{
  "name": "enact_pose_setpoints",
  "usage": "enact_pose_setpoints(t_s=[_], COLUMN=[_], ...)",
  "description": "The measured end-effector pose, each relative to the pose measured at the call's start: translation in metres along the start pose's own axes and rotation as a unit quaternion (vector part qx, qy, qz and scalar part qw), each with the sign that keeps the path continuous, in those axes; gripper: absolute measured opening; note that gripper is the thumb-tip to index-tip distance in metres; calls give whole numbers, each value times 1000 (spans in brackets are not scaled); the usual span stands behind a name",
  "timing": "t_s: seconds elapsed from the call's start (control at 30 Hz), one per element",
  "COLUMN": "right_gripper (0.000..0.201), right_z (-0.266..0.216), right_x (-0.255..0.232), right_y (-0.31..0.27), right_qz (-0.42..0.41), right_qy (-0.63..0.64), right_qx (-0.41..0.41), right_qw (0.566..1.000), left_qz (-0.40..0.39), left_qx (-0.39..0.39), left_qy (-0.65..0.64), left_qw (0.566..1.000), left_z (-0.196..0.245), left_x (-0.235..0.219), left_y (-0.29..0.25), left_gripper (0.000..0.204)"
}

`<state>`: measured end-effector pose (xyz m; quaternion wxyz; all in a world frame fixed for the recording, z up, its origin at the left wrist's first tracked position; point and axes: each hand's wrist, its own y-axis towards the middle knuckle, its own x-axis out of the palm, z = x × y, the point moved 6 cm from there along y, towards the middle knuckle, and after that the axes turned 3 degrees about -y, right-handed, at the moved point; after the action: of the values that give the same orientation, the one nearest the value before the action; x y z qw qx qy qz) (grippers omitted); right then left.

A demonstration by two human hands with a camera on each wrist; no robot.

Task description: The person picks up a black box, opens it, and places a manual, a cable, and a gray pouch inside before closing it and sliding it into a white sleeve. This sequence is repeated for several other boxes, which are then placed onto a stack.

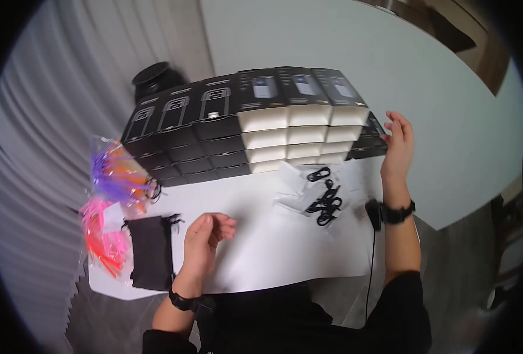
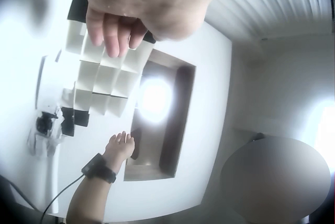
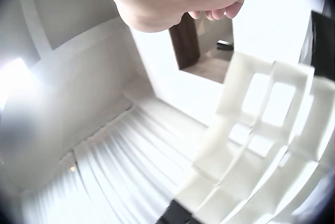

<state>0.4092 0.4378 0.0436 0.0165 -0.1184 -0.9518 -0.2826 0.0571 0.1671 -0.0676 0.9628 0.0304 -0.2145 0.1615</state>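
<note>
That black pouch (image 1: pixel 151 252) is lying lengthwise toward the person, just left of the nearer, relaxed, empty left hand (image 1: pixel 202 239)

place: packing area indoors, whether home or office unclear
table (image 1: pixel 255 248): white, bearing stacked black boxes (image 1: pixel 182 138) and coiled cables (image 1: pixel 330 204)
curtain (image 1: pixel 37 159): grey, hanging alongside

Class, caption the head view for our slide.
Left hand and right hand, both empty, at a white table with stacked black boxes and coiled black cables.
</note>
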Motion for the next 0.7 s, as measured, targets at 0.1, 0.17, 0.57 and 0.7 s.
enact_pose_setpoints(t_s=[0.1, 0.17, 0.57, 0.7], right_gripper=[23, 22, 54, 63], right_z=[-48, -56, -83, -53], right_x=[49, 84, 337, 383], right_y=[-67, -117, -259, -274], right_qz=[-153, -280, -488, -427], right_qy=[38, 88, 167, 132], right_qx=[-1, 8, 87, 111], right_qw=[987, 956, 852, 887], left_qz=[39, 70, 333, 293], left_qx=[45, 82, 325, 256], left_qy=[9, 5, 89, 179], left_qw=[998, 994, 881, 904], left_z=[24, 38, 177, 175], left_x=[-15, -27, -180, -192], left_y=[-8, -13, 93, 126], left_gripper=[36, 28, 42, 62])
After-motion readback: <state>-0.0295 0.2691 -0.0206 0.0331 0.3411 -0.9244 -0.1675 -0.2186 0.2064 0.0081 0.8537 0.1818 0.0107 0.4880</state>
